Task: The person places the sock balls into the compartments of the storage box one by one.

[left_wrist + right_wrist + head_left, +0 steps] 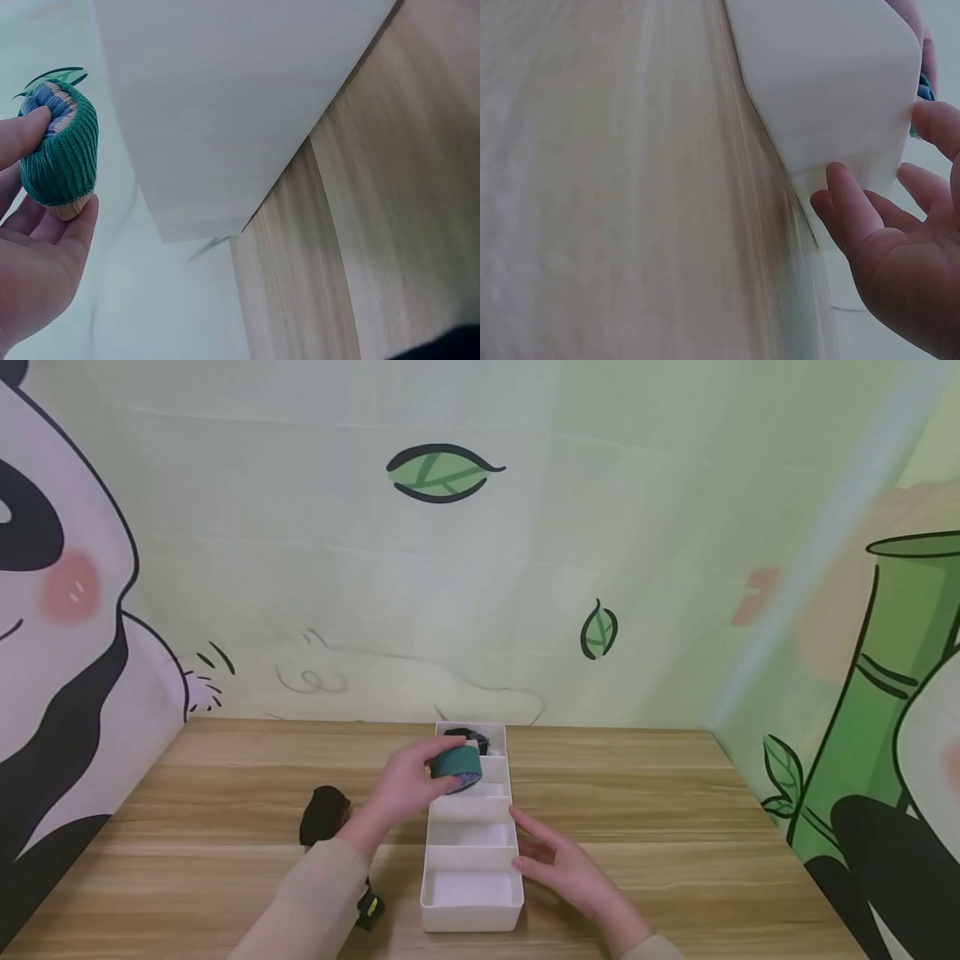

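Fingers of the left hand curl round a rolled green sock bundle, thumb on one side and fingertips on the other, holding it just above the white divided organizer tray, over the second compartment from the far end. From the left wrist view the bundle shows a ribbed green knit with a striped end tucked inward. The right hand lies open, fingers straight, touching the tray's right wall; the right wrist view shows the fingertips against the white side.

By my reckoning the placing step is in hand: the bundle hangs over a compartment, not yet down. The next move calls for lowering it squarely between the dividers and loosening the fingers.

Its long axis runs roughly across the tray, left to right. A dark item fills the farthest compartment, and a black sock lies on the wooden table left of the tray.
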{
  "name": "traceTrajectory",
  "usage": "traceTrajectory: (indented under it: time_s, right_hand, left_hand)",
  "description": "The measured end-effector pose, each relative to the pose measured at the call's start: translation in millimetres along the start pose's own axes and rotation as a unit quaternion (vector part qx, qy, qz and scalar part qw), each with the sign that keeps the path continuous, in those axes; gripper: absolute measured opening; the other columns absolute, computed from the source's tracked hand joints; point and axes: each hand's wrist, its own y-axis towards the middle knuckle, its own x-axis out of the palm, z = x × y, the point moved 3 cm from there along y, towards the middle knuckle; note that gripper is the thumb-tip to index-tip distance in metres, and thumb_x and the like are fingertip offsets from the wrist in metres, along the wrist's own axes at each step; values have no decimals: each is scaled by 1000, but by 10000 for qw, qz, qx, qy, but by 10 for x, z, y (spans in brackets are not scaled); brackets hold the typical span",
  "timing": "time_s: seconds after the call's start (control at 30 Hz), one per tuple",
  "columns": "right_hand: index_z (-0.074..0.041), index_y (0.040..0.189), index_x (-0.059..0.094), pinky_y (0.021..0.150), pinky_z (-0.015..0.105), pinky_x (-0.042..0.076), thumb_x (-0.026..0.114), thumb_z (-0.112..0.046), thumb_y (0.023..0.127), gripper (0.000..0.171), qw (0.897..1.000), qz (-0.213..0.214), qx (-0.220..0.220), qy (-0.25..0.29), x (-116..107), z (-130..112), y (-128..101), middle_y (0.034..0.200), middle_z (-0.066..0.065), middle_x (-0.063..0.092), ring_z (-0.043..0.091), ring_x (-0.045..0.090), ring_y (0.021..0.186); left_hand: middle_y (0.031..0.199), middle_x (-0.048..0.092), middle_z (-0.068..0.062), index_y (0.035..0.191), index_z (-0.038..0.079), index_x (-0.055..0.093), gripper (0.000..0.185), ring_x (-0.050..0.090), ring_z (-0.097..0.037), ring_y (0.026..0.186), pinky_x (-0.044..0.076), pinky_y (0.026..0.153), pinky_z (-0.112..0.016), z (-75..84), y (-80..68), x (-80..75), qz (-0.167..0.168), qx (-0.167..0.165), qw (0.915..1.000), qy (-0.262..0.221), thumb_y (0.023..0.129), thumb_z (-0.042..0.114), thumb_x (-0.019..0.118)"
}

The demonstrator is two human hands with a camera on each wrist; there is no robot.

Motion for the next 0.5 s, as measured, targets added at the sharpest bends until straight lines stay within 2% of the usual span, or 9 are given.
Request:
traceTrajectory:
  time_s: [0.23, 0.5]
  right_hand:
    - [-10, 155, 33, 103, 45, 44, 68, -16, 95, 69, 10000, -55, -28, 74, 19, -31, -2, 158, 22, 26, 46, 43, 132]
    - [-10, 155, 33, 102, 43, 45, 67, -14, 95, 69, 9999, -36, -53, 87, 15, -22, -7, 158, 21, 26, 46, 42, 132]
  left_hand:
    - [128, 63, -13, 129, 12, 66, 51, 60, -30, 108, 52, 91, -47, -18, 118, 46, -58, 73, 9998, 192, 81, 3, 80]
    - [129, 62, -12, 131, 13, 65, 51, 58, -31, 109, 50, 93, -49, -71, 200, 125, -279, -66, 9993, 251, 83, 5, 79]
